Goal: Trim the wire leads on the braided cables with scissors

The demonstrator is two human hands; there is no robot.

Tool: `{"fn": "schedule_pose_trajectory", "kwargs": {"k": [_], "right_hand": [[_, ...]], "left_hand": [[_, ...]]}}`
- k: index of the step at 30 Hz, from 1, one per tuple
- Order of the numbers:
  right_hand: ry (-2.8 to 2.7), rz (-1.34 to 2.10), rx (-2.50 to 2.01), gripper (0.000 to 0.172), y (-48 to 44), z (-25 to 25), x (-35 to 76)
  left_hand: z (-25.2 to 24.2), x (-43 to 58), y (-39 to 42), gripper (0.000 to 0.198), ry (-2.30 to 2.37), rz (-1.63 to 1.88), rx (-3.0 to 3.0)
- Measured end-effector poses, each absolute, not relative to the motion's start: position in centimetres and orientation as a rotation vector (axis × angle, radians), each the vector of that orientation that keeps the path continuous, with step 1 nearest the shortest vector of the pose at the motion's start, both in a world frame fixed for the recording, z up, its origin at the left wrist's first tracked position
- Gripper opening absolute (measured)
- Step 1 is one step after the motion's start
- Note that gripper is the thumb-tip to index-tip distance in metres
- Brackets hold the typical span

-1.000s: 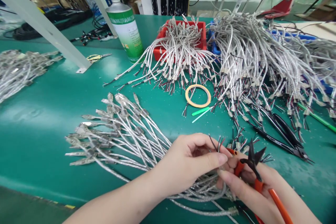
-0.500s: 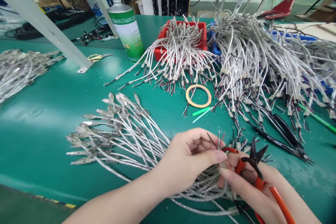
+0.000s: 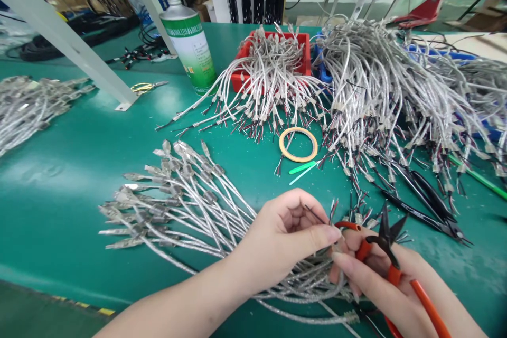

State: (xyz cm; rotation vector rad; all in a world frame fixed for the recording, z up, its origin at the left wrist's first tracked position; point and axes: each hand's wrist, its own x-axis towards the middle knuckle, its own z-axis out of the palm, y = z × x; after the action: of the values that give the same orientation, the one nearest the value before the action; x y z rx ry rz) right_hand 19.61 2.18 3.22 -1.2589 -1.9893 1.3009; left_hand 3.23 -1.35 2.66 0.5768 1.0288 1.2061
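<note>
My left hand (image 3: 291, 235) pinches the stripped end of a clear-jacketed cable between thumb and forefinger; thin black, red and white wires (image 3: 333, 211) stick up from it. Close against it, the thumb and forefinger of my right hand (image 3: 372, 274) grip the same cable just below. Orange-handled scissors (image 3: 385, 243) hang in my right hand, blades apart and pointing up, the handles looped about its fingers. Beneath both hands lies a bundle of silvery cables (image 3: 214, 222), plug ends to the left. The exact grip point is partly hidden by the fingers.
Behind the hands are a tape roll (image 3: 298, 144), black-handled cutters (image 3: 423, 211), a red bin (image 3: 304, 58) of cables and a large cable heap (image 3: 364, 79). A green-and-white can (image 3: 192, 50) stands beside a slanted metal post (image 3: 75, 37). More cables (image 3: 31, 105) lie left.
The black wire now leans further left, toward my left fingers, apart from the other wires. The scissors have shifted slightly up and right. Both hands keep hold of the cable.
</note>
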Motion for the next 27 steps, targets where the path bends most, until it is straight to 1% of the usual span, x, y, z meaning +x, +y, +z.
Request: {"fn": "schedule_pose_trajectory", "kwargs": {"k": [3, 7, 10, 14, 16, 22, 27], "right_hand": [[-2.016, 1.255, -1.307, 0.035, 2.1, 3.1, 19.4], [-2.043, 1.229, -1.3, 0.036, 2.1, 3.0, 19.4], [-2.045, 1.262, -1.29, 0.034, 2.3, 2.9, 19.7], [-2.061, 1.351, -1.199, 0.025, 2.6, 2.9, 20.2], [-2.066, 1.367, -1.161, 0.024, 2.6, 2.8, 20.4], [-1.903, 1.491, -1.231, 0.019, 1.8, 2.2, 20.6], [-1.885, 1.509, -1.289, 0.023, 1.6, 2.3, 20.5]], "left_hand": [[2.6, 3.2, -1.4, 0.035, 0.99, 1.172, 0.59], [2.6, 3.0, -1.5, 0.034, 0.991, 1.133, 0.583], [2.5, 3.0, -1.5, 0.034, 1.033, 1.143, 0.588], [2.5, 3.2, -1.6, 0.036, 1.056, 1.183, 0.584], [2.5, 3.3, -1.6, 0.035, 1.037, 1.193, 0.567], [2.4, 3.2, -1.6, 0.033, 0.926, 1.22, 0.519], [2.4, 3.1, -1.7, 0.034, 0.928, 1.206, 0.52]]}}
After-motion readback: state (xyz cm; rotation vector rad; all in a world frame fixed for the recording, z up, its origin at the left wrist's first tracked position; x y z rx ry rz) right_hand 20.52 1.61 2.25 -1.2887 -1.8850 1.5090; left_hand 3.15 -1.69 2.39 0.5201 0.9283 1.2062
